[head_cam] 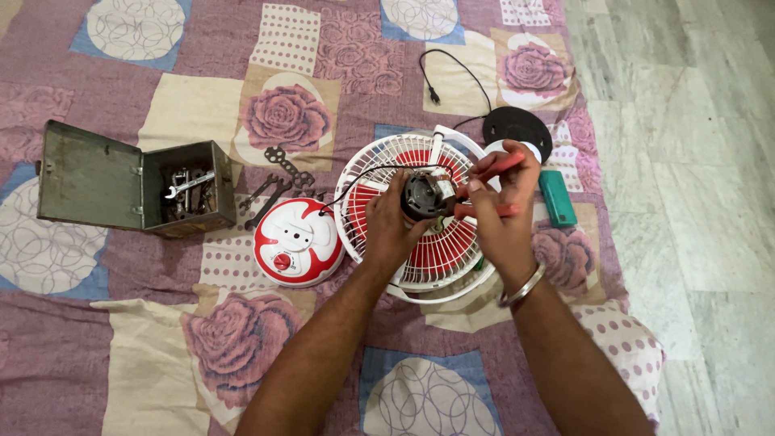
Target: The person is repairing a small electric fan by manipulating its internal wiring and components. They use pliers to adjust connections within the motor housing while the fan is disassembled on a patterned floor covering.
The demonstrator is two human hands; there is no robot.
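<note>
An open grey metal toolbox with wrenches inside lies at the left on the patchwork rose-print bedsheet; loose spanners lie just beside it. Next comes a red-and-white fan motor cover. The left hand has its grip closed around the dark fan motor, over the white fan grille. The right hand clenches red-handled pliers at the motor. A green box lies farthest right.

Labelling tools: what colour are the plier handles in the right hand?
Red, on the pliers in the right hand; head view.
</note>
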